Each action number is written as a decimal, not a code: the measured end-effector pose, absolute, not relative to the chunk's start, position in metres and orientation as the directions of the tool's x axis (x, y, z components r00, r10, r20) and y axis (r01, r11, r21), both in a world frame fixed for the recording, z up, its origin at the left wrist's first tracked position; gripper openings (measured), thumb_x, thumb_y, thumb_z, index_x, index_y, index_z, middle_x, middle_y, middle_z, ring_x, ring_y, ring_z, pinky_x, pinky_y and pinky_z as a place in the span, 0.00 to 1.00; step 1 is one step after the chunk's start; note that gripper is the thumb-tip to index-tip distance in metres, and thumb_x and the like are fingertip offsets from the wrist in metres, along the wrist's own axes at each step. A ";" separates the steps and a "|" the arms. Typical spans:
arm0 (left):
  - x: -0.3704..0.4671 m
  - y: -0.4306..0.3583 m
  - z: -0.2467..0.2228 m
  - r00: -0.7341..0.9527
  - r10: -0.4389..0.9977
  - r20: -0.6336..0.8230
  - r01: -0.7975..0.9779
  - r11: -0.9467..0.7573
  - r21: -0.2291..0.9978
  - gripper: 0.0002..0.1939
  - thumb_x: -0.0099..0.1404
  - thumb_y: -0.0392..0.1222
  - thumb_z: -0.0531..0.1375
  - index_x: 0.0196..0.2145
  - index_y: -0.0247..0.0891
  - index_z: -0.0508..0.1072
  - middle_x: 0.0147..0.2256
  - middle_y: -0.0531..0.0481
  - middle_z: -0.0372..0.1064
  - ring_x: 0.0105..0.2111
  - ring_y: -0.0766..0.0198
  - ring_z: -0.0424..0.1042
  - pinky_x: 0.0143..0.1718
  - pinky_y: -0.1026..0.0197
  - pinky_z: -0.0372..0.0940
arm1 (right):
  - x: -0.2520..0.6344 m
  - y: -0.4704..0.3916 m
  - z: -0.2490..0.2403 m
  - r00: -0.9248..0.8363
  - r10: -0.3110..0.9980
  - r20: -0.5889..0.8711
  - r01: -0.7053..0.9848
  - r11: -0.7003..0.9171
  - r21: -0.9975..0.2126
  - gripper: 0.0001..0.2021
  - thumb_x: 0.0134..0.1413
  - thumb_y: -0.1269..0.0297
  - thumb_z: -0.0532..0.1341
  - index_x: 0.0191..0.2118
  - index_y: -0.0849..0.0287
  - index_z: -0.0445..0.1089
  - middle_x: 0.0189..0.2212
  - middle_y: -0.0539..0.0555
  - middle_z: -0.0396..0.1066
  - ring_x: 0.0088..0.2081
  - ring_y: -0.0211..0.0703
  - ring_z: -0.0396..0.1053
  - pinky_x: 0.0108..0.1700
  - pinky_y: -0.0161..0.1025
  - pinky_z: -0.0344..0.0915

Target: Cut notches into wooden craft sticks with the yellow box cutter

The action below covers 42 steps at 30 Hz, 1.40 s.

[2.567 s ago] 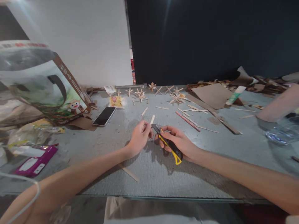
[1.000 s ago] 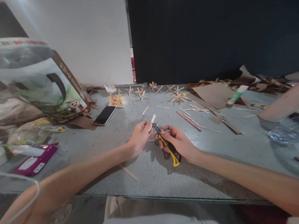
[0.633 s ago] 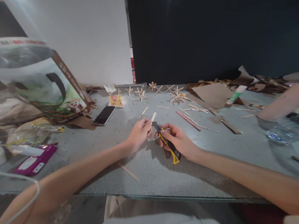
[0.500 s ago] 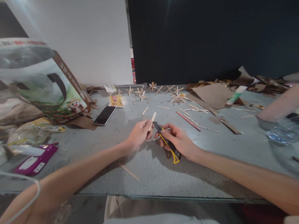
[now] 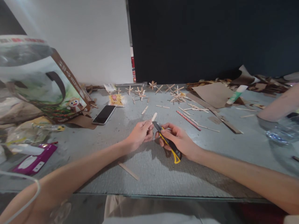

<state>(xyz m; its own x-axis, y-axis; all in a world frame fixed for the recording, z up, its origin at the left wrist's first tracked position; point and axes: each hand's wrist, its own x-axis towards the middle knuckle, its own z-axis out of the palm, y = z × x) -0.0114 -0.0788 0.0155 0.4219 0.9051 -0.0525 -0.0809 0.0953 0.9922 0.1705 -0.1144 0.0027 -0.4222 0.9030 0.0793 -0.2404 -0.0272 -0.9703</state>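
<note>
Between the thumb and fingers of my left hand [image 5: 140, 133] is a pale wooden craft stick [image 5: 154, 117], its upper end poking out. My right hand [image 5: 177, 138] wraps round a black and yellow utility knife [image 5: 172, 145], whose front end is beside the stick and the left fingertips. Whether the blade touches the wood cannot be made out. A loose craft stick [image 5: 128, 170] lies near the table's front edge. Farther back, crossed sticks [image 5: 178, 97] are grouped in star shapes, and a red patterned strip [image 5: 188, 120] lies among single sticks.
A phone [image 5: 104, 114], a yellow packet [image 5: 116, 100] and a large printed bag [image 5: 51, 90] occupy the left side, with a purple device [image 5: 35, 160] nearer. Cardboard [image 5: 211, 95], a glue stick [image 5: 237, 94] and a clear plastic object [image 5: 282, 133] are on the right. Another person's arm [image 5: 280, 104] rests there.
The stick in my left hand shows less of its length below the thumb, and the left fingers have shifted slightly. The knife stays almost in place.
</note>
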 end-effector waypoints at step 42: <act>-0.014 -0.113 0.016 0.493 0.853 0.170 -0.007 -0.192 0.981 0.19 0.74 0.58 0.54 0.33 0.42 0.59 0.21 0.62 0.50 0.18 0.73 0.48 0.18 0.68 0.51 | 0.210 -0.103 0.007 -0.545 0.421 0.725 0.481 0.865 -0.141 0.12 0.72 0.65 0.58 0.55 0.53 0.74 0.45 0.61 0.77 0.45 0.49 0.77 0.47 0.45 0.76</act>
<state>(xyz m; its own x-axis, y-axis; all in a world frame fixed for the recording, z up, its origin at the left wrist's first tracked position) -0.0137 -0.1126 0.0157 0.4932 0.8532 0.1698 -0.0066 -0.1915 0.9815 0.2102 -0.1031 0.0069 -0.5453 0.4213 0.7246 0.4808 0.8654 -0.1413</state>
